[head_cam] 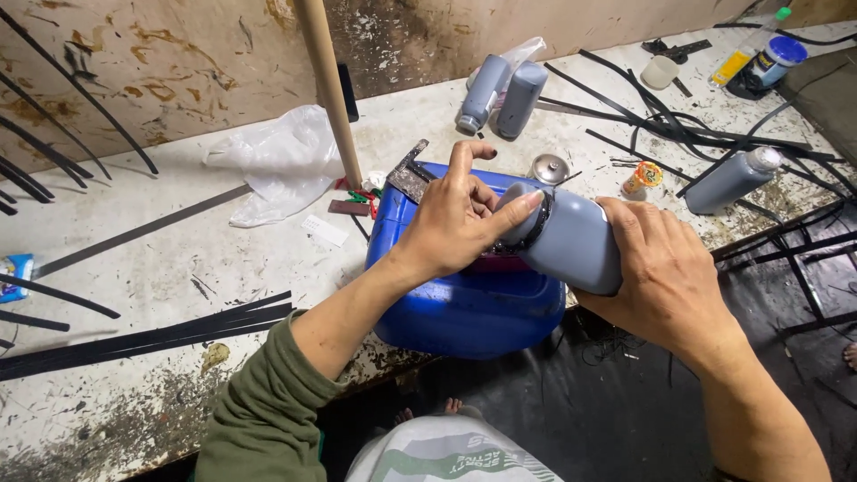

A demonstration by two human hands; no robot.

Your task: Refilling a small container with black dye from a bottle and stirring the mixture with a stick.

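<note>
My right hand point(665, 272) grips a grey plastic bottle point(576, 241) lying sideways, its neck pointing left over a blue plastic jerrycan point(464, 308). My left hand point(460, 214) is at the bottle's mouth, thumb and fingers pinching a black band around the neck, with the index finger raised. Both hands hover above the top of the jerrycan, which rests at the near edge of the worn white workbench point(178, 268).
Two grey bottles point(500, 94) lie at the back, another grey bottle point(732, 178) to the right. Black strips point(143, 335) litter the bench. A wooden pole point(330, 89), white plastic bag point(281, 161), metal lid point(549, 167), small orange-capped tube point(643, 178) and blue-lidded jar point(777, 58) stand around.
</note>
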